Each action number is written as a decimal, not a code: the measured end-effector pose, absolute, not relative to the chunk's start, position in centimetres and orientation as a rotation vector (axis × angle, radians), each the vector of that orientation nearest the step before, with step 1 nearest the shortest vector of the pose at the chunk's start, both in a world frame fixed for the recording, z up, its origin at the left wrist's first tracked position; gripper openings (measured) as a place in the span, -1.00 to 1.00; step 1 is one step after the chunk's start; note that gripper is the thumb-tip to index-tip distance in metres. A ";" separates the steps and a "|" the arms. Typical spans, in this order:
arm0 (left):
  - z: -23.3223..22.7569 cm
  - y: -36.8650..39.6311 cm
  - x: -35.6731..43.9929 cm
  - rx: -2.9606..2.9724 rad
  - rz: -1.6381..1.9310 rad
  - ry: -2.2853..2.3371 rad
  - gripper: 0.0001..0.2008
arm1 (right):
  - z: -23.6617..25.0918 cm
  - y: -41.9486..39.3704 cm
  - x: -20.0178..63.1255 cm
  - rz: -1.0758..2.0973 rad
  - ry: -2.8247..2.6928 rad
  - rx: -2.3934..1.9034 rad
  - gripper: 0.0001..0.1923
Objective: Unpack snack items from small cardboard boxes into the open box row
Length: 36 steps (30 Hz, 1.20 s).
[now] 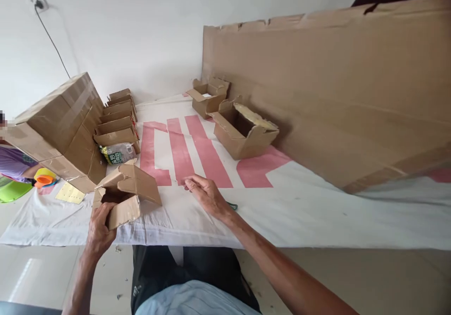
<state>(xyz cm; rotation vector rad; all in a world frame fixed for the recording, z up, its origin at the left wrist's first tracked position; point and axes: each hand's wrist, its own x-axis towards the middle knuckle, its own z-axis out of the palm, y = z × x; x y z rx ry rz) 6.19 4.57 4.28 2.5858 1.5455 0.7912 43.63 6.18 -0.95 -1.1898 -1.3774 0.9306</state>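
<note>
Left hand (100,228) grasping open carton (127,208) by near-left corner — right hand (206,194) apart, fingers curled, grasp unclear.

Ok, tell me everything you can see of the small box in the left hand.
The small box is plain brown and looks like cardboard, with creased, slightly worn edges. Its flaps stand open around a dark interior; what lies inside, if anything, cannot be made out. It sits askew near the table's front edge, on the left, nearer the person than the printed packet. The left hand grips its near side; whether its base rests fully on the white cloth is unclear.
</note>
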 end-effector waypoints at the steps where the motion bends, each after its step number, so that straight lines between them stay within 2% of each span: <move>1: 4.2 4.5 5.6 2.581 0.821 1.541 -0.53 | -1.2 6.2 43.6 0.933 -1.382 -1.189 -0.62; 6: 4.3 3.7 5.0 2.613 0.841 1.572 -0.49 | -2.7 6.4 41.9 0.904 -1.524 -1.137 -0.72; 11: 3.8 2.4 8.2 2.902 0.716 1.423 -0.52 | -6.9 6.8 41.5 0.656 -1.707 -1.226 -0.80; 19: 2.8 3.1 12.2 3.165 0.475 1.315 -0.61 | -12.8 6.3 42.2 0.355 -1.838 -1.244 -0.74; 28: 3.4 11.4 9.8 3.069 0.310 1.760 -0.67 | -13.4 6.3 42.0 0.221 -1.829 -1.213 -0.73; 36: 1.3 8.8 12.3 3.067 0.381 1.522 -0.64 | -13.7 6.1 42.1 0.214 -1.837 -1.208 -0.75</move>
